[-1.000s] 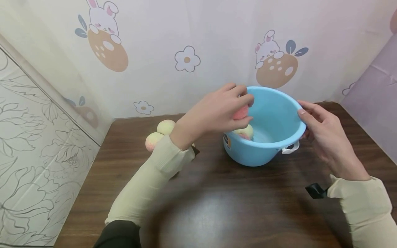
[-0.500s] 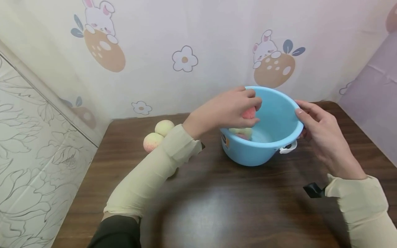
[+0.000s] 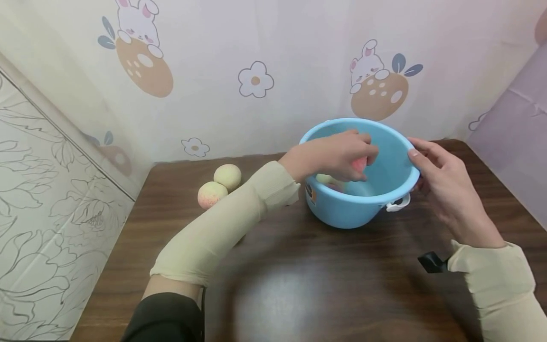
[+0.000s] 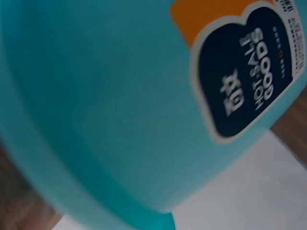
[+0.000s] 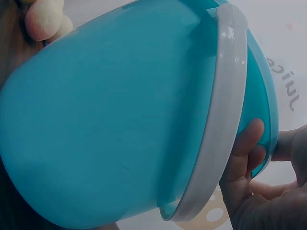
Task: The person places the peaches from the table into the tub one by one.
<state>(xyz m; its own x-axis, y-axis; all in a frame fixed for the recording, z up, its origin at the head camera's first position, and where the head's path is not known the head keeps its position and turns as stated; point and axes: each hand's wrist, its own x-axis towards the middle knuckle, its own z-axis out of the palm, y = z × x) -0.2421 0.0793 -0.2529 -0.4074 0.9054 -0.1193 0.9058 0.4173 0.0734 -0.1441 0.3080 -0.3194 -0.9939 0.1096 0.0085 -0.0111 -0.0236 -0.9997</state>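
My left hand (image 3: 339, 154) reaches down inside a light blue bucket (image 3: 350, 216) and holds a pinkish peach (image 3: 360, 164), mostly covered by the fingers. Under that hand, a pale yellow peach (image 3: 326, 179) lies in the bucket, partly hidden. On the bucket's right side my right hand (image 3: 448, 190) grips the rim, thumb and fingers on either side of the wall. The right wrist view shows its fingers beside the white handle (image 5: 223, 110). Filling most of the left wrist view is the bucket's outer wall, with a dark label (image 4: 240, 72).
Two peaches, one yellowish (image 3: 228, 177) and one pink-tinged (image 3: 211, 195), sit on the dark wooden table (image 3: 273, 294) left of the bucket, near my left sleeve. A patterned curtain (image 3: 299, 71) hangs behind the table.
My left hand has moved right and lower, over the rim into the bucket, with the peach still in its fingers. The right hand keeps its grip on the rim.
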